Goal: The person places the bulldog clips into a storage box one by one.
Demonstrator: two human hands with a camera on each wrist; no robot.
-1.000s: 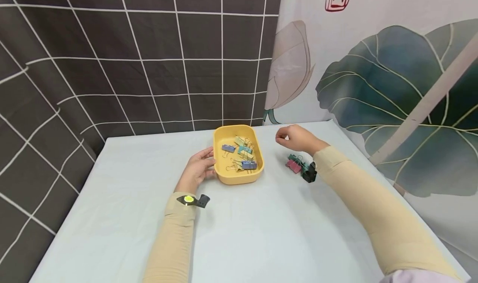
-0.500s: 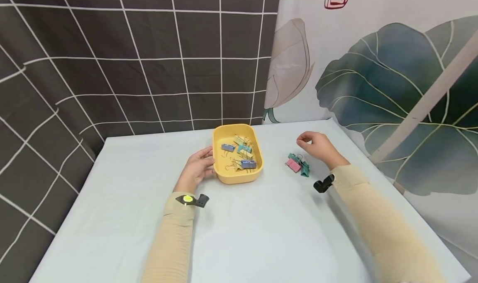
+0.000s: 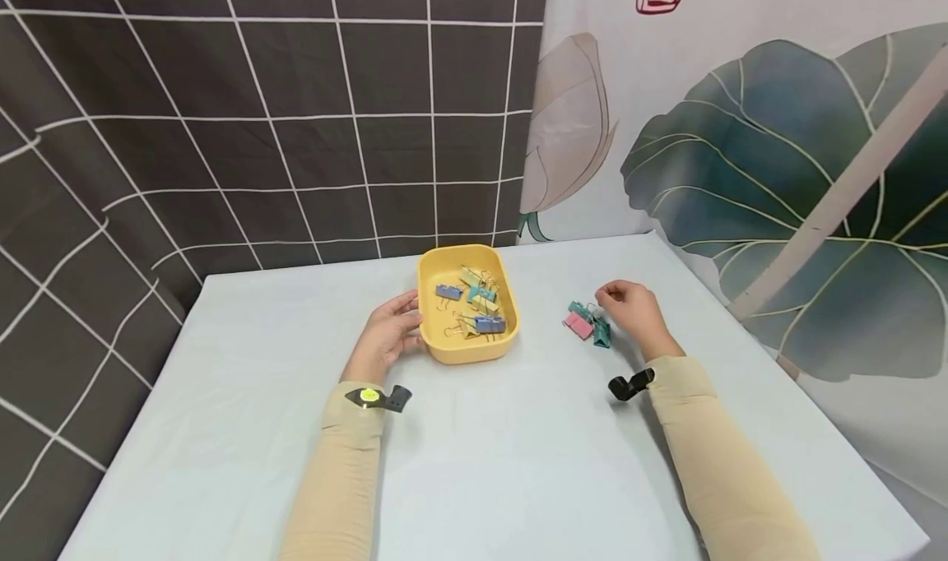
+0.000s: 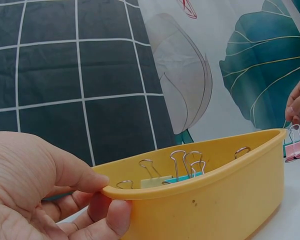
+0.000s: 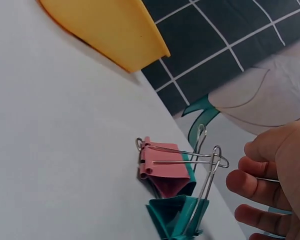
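In the head view my left hand [image 3: 385,335] is at the left side of a yellow tray [image 3: 511,345]. The left wrist view shows its thumb over the rim and its fingers against the outer wall. Inside the tray lie several binder clips, among them a blue clip [image 3: 490,324] and a teal clip [image 3: 481,294]. To the right, a pink binder clip [image 5: 165,161] rests against teal ones, with a teal binder clip [image 5: 176,212] in front. My right hand [image 5: 285,185] is just beside their wire handles, fingers loosely bent, nothing between thumb and fingertips.
A white-covered table [image 3: 489,454] carries everything, its right edge beyond my right arm. Behind it hang a dark gridded cloth [image 3: 296,133] and a pale curtain with a printed leaf [image 3: 778,150]. A small black device [image 3: 629,385] sits at my right wrist.
My right hand has moved right from near the tray, then down toward the loose clips. The left hand stays at the tray's rim, and the clips lie as before.
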